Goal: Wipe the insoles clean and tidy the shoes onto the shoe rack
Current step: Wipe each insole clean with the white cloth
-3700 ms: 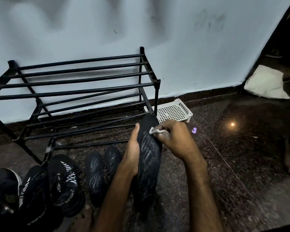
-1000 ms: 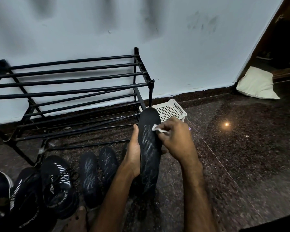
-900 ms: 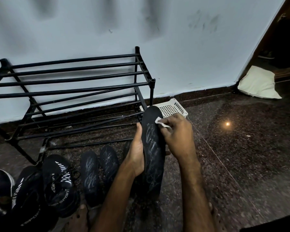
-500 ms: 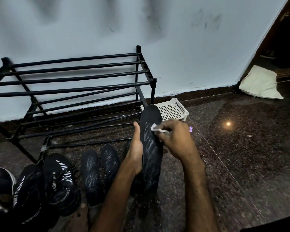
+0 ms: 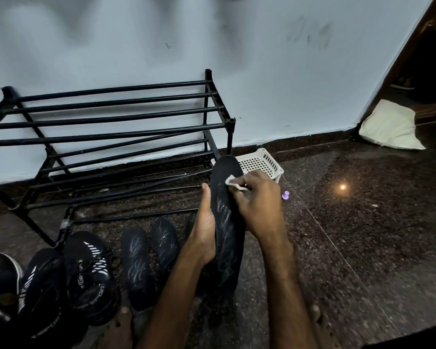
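Observation:
My left hand (image 5: 205, 233) grips a black insole (image 5: 228, 238) by its left edge and holds it upright, toe end up. My right hand (image 5: 259, 202) pinches a small white wipe (image 5: 233, 182) and presses it on the insole near the toe. Two more black insoles (image 5: 136, 265) (image 5: 164, 238) lie flat on the floor to the left. Black sports shoes with white stripes (image 5: 88, 273) (image 5: 38, 293) sit at the lower left. The black metal shoe rack (image 5: 106, 119) stands against the wall with nothing on its shelves.
A white perforated plastic basket (image 5: 259, 163) lies on the floor right of the rack, partly behind the insole. A small purple object (image 5: 285, 195) is on the dark granite floor beside it. A pale cushion (image 5: 390, 125) rests by the doorway at right. My bare feet show at the bottom edge.
My right hand has slid the wipe up and down the upper part of the insole and is now near the toe. The left hand's grip is the same.

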### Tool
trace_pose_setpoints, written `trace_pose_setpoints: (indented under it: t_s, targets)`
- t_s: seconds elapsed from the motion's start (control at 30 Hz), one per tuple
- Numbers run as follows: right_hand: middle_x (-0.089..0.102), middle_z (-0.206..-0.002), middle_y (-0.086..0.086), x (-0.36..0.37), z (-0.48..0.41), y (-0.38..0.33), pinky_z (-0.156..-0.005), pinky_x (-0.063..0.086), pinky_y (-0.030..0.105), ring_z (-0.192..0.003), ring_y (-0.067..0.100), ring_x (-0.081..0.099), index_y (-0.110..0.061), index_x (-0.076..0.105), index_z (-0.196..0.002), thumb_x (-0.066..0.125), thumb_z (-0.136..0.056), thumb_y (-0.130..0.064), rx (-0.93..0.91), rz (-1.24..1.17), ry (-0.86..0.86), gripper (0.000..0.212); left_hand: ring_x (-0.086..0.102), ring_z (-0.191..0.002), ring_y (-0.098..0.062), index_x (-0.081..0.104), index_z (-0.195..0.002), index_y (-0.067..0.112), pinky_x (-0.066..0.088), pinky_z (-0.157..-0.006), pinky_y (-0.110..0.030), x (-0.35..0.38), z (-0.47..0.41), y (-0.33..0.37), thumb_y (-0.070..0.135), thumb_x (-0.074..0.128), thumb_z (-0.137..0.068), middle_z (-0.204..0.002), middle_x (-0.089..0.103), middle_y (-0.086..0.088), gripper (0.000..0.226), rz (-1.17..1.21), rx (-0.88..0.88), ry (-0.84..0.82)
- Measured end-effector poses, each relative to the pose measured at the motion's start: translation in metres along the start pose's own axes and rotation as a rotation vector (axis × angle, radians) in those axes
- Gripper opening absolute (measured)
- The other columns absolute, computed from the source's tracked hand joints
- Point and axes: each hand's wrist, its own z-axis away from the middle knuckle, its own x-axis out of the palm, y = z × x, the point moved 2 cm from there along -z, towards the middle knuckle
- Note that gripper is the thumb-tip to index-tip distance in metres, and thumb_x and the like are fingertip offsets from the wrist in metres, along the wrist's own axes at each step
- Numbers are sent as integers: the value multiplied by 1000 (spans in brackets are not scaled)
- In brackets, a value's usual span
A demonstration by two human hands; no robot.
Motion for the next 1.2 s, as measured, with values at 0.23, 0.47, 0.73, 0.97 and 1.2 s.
trace_pose_setpoints:
  t_s: [0.23, 0.47, 0.73, 0.97, 1.2]
  targets:
    - [65, -95, -1, 0, -1, 2, -85, 55, 32, -89, 14, 62, -13, 77, -97, 76, -82, -13, 21, 36, 9, 15, 67, -109, -25, 63, -128, 11, 59, -80, -38, 2, 2, 1, 68, 23, -94, -126, 66, -16, 77, -8, -4, -13]
    - [66, -93, -4, -1, 2, 1, -84, 54, 30, -87, 9, 62, -15, 78, -96, 78, -81, -16, -2, -14, -188, 15, 54, -120, -35, 70, -118, 8, 37, -107, -52, -13, -4, -1, 75, 27, -91, -126, 63, -22, 84, -22, -9, 5]
    - [66, -91, -6, 1, 0, -6, -81, 52, 26, -85, 8, 61, -19, 78, -92, 79, -79, -17, -39, -39, -258, 13, 51, -123, -35, 65, -119, 5, 38, -106, -48, -10, -3, -1, 75, 30, -90, -130, 57, -20, 84, 17, -32, 24]
    - [63, -99, -8, 0, -4, -7, -97, 51, 39, -96, 12, 60, -22, 75, -97, 76, -82, -15, -28, -25, -112, 16, 51, -127, -34, 59, -135, 13, 32, -111, -50, -7, -2, -1, 74, 30, -92, -138, 56, -20, 81, -18, -50, -1]
    - [62, -102, 0, -11, -7, 6, -93, 54, 41, -95, 17, 61, -13, 74, -102, 75, -83, -10, 48, 94, -11, 20, 65, -91, -26, 58, -133, 8, 57, -70, -39, -7, 2, 8, 72, 31, -93, -113, 65, -16, 81, -15, -24, -5]
